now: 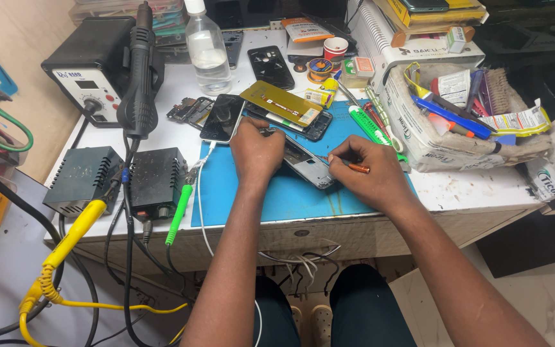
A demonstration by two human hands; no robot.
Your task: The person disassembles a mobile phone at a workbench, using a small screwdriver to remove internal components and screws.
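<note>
Cluttered white workbench (483, 193) with a blue mat (252, 193). On the mat, the left hand (256, 151) presses closed on an opened phone frame (306, 164); the right hand (369, 170), just beside, pinches an orange-handled screwdriver (353, 168) onto it. The back is already off, innards exposed. Beyond the left hand lie a black phone (222, 118), a gold panel (281, 103) and a water bottle (207, 48).
</note>
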